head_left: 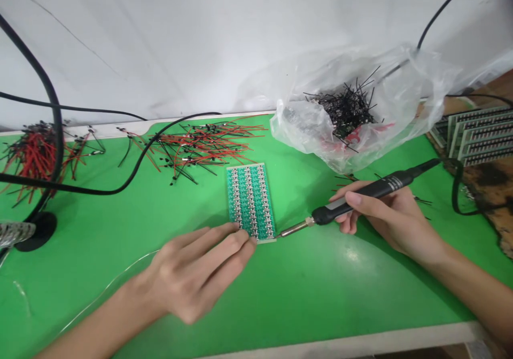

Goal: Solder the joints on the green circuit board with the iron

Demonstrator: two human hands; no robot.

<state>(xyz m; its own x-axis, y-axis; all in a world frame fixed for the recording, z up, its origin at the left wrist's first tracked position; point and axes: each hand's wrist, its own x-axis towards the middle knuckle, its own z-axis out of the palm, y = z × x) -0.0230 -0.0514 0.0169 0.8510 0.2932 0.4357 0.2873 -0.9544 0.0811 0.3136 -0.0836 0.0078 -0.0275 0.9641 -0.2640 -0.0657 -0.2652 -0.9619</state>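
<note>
A green circuit board with rows of small shiny components lies flat on the green work surface. Its lower left part is under the fingertips of my left hand, whose fingers are pressed together. Thin solder wire runs across the surface into that hand; its end is hidden beneath the fingers. In my right hand is a black soldering iron, held like a pen. The iron's metal tip points left and reaches the board's lower right corner; whether it touches cannot be told.
Red and black wires lie piled behind the board, with another bundle far left. A clear plastic bag holds black wires. Several boards stand upright at right. Black cables cross the left side, near a solder spool.
</note>
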